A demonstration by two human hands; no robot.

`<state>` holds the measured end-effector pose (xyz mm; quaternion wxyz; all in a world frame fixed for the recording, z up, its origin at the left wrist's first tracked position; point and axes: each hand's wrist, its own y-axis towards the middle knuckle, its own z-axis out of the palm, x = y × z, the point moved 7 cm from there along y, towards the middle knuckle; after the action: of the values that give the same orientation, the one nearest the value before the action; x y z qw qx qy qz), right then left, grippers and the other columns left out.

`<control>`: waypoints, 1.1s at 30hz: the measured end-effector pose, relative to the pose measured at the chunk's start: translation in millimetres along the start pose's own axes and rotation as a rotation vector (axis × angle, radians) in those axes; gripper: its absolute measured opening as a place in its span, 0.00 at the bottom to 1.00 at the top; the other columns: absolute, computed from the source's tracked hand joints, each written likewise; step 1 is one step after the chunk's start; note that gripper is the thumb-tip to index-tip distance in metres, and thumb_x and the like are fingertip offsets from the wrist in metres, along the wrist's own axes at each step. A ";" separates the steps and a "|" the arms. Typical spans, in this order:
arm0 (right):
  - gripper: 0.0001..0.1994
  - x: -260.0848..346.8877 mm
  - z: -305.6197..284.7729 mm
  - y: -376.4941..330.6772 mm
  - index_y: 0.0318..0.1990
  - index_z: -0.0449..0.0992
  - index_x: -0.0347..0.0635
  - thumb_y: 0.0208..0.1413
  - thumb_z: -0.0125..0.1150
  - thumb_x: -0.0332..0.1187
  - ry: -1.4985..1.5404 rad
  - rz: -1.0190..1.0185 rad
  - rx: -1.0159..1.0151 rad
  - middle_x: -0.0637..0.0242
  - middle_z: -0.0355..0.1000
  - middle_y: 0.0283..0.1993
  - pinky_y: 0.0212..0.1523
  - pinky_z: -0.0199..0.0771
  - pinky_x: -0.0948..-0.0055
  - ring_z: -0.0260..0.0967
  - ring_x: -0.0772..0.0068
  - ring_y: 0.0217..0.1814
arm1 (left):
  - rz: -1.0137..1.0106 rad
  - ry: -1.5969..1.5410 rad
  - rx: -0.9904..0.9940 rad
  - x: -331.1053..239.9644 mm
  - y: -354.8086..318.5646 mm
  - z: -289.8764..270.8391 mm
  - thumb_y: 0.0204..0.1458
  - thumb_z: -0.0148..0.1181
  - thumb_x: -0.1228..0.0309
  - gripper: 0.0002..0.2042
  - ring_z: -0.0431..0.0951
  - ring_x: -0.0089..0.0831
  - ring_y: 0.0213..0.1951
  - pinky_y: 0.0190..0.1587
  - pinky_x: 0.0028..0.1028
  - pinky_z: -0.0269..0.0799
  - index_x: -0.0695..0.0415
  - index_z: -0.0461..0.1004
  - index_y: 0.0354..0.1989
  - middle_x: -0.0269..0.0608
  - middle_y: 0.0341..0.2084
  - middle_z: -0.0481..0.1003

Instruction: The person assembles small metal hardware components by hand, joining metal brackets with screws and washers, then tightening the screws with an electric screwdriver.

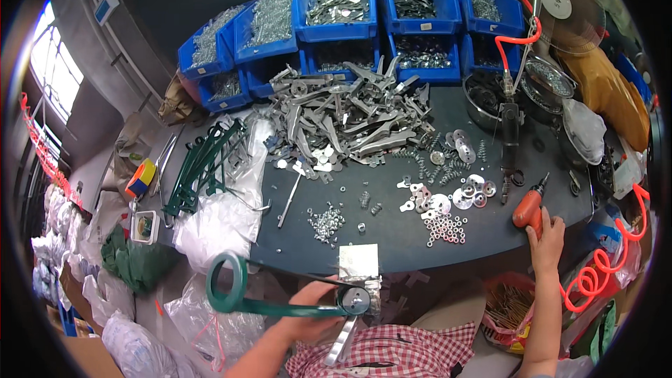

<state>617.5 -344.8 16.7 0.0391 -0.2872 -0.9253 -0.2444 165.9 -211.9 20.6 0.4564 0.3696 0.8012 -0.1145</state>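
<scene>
The left grip (306, 326) is clamped on the green-framed hand tool (280, 309), just off the bench's (413, 252) front edge; steady its round pivot (355, 300). The right grip (548, 243) closes around the orange driver (528, 208) near the front right corner; best keep the bit (544, 180) square.

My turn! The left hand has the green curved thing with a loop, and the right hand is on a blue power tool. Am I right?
Almost! The power tool is orange, not blue; the head view shows it. The right hand is on it, and the left hand has the green curved thing.
</scene>
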 end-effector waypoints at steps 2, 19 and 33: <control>0.26 9.8 2.1 -3.3 0.54 0.63 0.41 0.44 0.62 0.34 -0.169 -0.001 -0.041 0.53 0.61 0.40 0.44 0.62 0.61 0.60 0.52 0.43 | 0.027 0.233 -0.031 8.7 2.9 -15.5 0.37 0.64 0.75 0.20 0.74 0.41 0.42 0.44 0.34 0.69 0.60 0.71 0.42 0.45 0.39 0.74; 0.17 113.1 22.6 -109.7 0.45 0.65 0.38 0.48 0.59 0.29 1.653 0.656 0.291 0.66 0.67 0.31 0.32 0.68 0.78 0.65 0.78 0.30 | 0.122 0.431 -0.406 30.7 122.3 -59.4 0.41 0.59 0.76 0.05 0.72 0.38 0.29 0.32 0.30 0.67 0.58 0.74 0.27 0.40 0.24 0.73; 0.11 209.3 15.7 -117.6 0.38 0.66 0.40 0.47 0.61 0.25 1.076 -0.083 0.722 0.71 0.64 0.30 0.33 0.64 0.75 0.62 0.76 0.31 | 0.361 0.712 -0.262 35.6 202.1 -9.5 0.40 0.61 0.72 0.07 0.71 0.33 0.33 0.35 0.30 0.68 0.55 0.76 0.30 0.35 0.28 0.73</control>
<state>379.7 -314.2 -3.1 0.5818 -0.0575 -0.8107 -0.0288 289.5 -48.0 27.9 0.2068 0.4595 0.8391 0.2049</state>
